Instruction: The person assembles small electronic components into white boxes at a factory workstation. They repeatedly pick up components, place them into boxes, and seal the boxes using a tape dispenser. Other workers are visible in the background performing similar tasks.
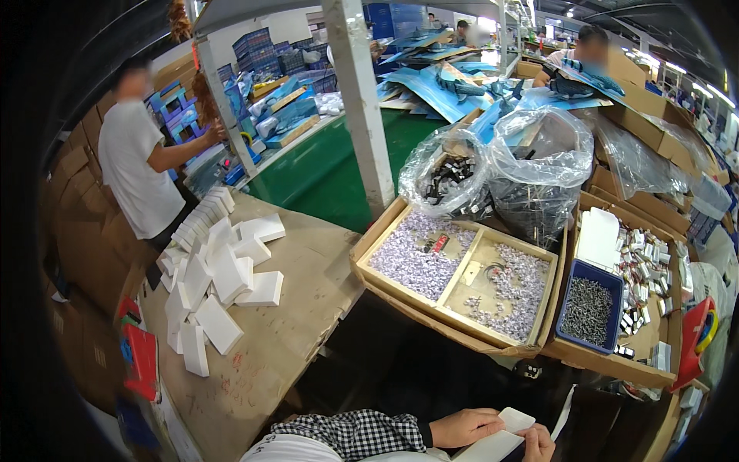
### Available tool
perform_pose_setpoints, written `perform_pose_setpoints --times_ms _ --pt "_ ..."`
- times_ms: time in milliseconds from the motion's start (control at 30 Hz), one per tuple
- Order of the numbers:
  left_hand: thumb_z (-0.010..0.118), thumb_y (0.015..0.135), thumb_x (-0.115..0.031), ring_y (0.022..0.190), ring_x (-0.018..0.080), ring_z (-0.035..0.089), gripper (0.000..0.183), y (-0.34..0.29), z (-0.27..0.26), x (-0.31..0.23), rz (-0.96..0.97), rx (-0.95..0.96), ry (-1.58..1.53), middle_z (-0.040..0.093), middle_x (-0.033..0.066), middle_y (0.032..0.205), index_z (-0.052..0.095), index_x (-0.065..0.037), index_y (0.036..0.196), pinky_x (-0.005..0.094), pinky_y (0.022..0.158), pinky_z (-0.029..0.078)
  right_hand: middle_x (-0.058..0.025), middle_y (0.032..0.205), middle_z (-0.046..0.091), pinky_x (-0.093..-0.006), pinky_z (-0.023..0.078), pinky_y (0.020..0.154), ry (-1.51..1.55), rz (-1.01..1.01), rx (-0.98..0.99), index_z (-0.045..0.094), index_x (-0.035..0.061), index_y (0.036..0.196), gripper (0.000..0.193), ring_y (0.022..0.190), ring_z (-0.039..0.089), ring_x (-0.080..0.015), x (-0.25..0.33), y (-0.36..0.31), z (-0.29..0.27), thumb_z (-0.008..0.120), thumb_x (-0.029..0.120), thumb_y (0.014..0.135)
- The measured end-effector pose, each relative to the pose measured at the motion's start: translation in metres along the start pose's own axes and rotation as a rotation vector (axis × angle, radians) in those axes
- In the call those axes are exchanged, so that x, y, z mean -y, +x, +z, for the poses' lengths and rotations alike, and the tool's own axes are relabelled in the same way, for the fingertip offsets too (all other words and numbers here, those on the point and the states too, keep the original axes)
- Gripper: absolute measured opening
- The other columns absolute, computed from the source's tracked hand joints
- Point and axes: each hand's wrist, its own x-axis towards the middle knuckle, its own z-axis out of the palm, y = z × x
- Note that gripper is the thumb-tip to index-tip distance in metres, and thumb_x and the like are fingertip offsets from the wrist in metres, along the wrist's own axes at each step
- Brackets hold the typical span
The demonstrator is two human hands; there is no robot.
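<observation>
At the lower edge a small white cardboard box (489, 447) with a raised end flap is between my two hands. My left hand (465, 428), reaching in from a black-and-white checked sleeve, has its fingers closed on the box's side by the flap. The fingers of my right hand (539, 444) are bent and pinch the flap's right side. Below the hands the box runs out of the picture, and its inside cannot be seen. Farther left, a heap of similar white boxes (229, 269) lies on a brown-covered table (304, 266).
Ahead stands a divided wooden tray (459, 269) of small clear pieces. Right of it are a blue bin (589, 304) of screws and a carton of small white-and-silver parts (647, 266). Plastic bags (539, 162) stand behind, near a white post (358, 100). A person (142, 154) stands far left.
</observation>
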Motion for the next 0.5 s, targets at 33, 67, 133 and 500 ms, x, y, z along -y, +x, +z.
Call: perform_pose_setpoints --times_ms 33,67,133,500 --pt "0.046 0.099 -0.026 0.099 0.0215 0.06 0.033 0.004 0.0 0.002 0.013 0.008 0.008 0.062 0.012 0.11 0.063 0.001 0.108 0.0276 0.087 0.047 -0.004 0.091 0.056 -0.0255 0.041 0.079 -0.03 -0.063 0.01 0.059 -0.0004 0.102 0.012 0.087 0.052 -0.0139 0.002 0.002 0.0 0.05 0.005 0.095" --pt "0.046 0.099 -0.026 0.099 0.0204 0.059 0.033 0.008 0.002 0.004 0.025 0.015 0.017 0.062 0.011 0.111 0.064 0.001 0.106 0.0273 0.087 0.047 -0.0034 0.092 0.056 -0.0249 0.041 0.078 0.105 -0.033 -0.036 0.058 0.0002 0.105 0.014 0.087 0.052 -0.013 0.003 0.004 0.0 0.05 0.006 0.095" --pt "0.047 0.099 -0.022 0.099 0.0168 0.059 0.029 0.013 0.007 0.007 -0.071 0.013 -0.146 0.061 0.0104 0.113 0.06 0.0 0.111 0.0266 0.086 0.046 -0.0021 0.092 0.056 -0.0236 0.041 0.076 0.374 0.029 -0.124 0.058 0.0015 0.109 0.018 0.086 0.051 -0.0111 0.002 0.005 0.004 0.048 0.01 0.096" --pt "0.051 0.096 -0.011 0.104 0.0108 0.053 0.032 0.022 0.021 0.024 -0.004 -0.007 -0.553 0.058 0.0054 0.115 0.049 -0.006 0.128 0.0249 0.092 0.043 -0.0079 0.105 0.06 -0.0269 0.044 0.08 0.12 -0.1 0.134 0.058 -0.0032 0.11 0.022 0.095 0.055 -0.0156 -0.012 0.008 -0.017 0.054 0.01 0.093"
